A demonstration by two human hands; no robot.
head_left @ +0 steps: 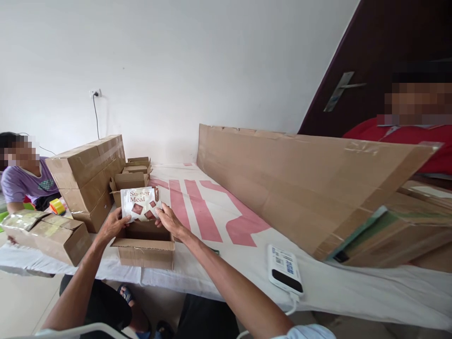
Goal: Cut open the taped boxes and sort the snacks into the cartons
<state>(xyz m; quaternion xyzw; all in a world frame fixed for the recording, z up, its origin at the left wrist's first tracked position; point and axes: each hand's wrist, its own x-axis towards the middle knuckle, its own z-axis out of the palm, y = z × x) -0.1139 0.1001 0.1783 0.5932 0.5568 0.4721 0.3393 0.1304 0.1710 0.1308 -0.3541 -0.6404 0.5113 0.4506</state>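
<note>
Between my two hands is a white pouch (143, 202) printed "Super Meal" with brown squares on it. My left hand (115, 223) grips its left lower edge, and my right hand (169, 219) grips its right lower edge. Just below the pouch, an open cardboard box (146, 256) stands at the near edge of the table, its front flap folded outward. The inside of the box looks dark, and I cannot make out its contents. Behind the pouch stands another open cardboard box (130, 180).
Stacked cartons (84, 172) stand at the left, beside a taped box (49, 233) and a yellow tape roll (57, 206). A tall cardboard panel (282, 183) borders the right. A white device (284, 268) with a cable lies near the front edge. People sit at both sides.
</note>
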